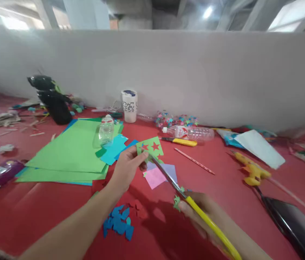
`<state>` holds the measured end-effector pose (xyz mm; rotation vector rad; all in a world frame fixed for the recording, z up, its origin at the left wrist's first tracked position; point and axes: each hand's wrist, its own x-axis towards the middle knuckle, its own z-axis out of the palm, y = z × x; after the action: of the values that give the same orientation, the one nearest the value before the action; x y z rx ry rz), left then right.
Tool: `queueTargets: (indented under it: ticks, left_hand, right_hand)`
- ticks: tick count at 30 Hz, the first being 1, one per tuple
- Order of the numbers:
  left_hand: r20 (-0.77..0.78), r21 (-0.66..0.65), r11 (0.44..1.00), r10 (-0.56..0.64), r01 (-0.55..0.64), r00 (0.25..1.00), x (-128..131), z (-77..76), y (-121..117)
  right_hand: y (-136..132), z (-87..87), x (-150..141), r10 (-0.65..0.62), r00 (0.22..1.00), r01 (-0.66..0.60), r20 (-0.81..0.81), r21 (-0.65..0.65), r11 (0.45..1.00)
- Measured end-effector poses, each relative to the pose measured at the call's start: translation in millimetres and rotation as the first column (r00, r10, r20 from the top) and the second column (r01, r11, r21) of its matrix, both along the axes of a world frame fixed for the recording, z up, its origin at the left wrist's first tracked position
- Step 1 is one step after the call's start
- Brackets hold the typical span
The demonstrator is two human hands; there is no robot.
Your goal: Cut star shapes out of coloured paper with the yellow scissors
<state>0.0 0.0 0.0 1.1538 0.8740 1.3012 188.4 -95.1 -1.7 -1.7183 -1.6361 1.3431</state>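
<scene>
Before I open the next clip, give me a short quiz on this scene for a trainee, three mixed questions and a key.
1. Multiple choice: what does the right hand hold?
A) a glue gun
B) scissors
C) a pencil

2. True or false: the left hand grips the green paper with star-shaped holes.

3. Fill in the colour: the pink paper overlaps a ____ sheet.

Key: 1 B; 2 true; 3 purple.
</scene>
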Motion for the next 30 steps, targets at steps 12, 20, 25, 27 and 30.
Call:
queueTargets:
  ticks: [12,20,25,27,30]
  left_hand:
    - [0.149,-0.177,0.984,-0.002,0.028,0.989,4,1.5,-9]
    - [0.129,-0.137,0.991,0.008,0.009,0.992,11,17.6,-9]
    - [0.142,-0.132,0.991,0.039,-0.021,0.989,21,24.0,-13]
    - [0.164,-0.137,0.989,0.078,-0.056,0.983,23,21.1,-16]
    - [0.177,-0.14,0.984,0.132,-0.108,0.975,21,12.5,-20]
  right_hand:
    - [1,1.4,-6,-0.005,0.994,0.0,-0.11,-0.039,0.999]
    - [-4,-2.0,-7,-0.057,0.98,0.056,-0.193,-0.011,0.998]
    - [-3,-3.2,-11,-0.054,0.974,0.055,-0.221,-0.003,0.998]
    - [-2,-2.6,-14,-0.05,0.979,0.04,-0.197,-0.056,0.998]
    - [-5,-1.8,-18,-0.08,0.96,0.069,-0.27,-0.05,0.996]
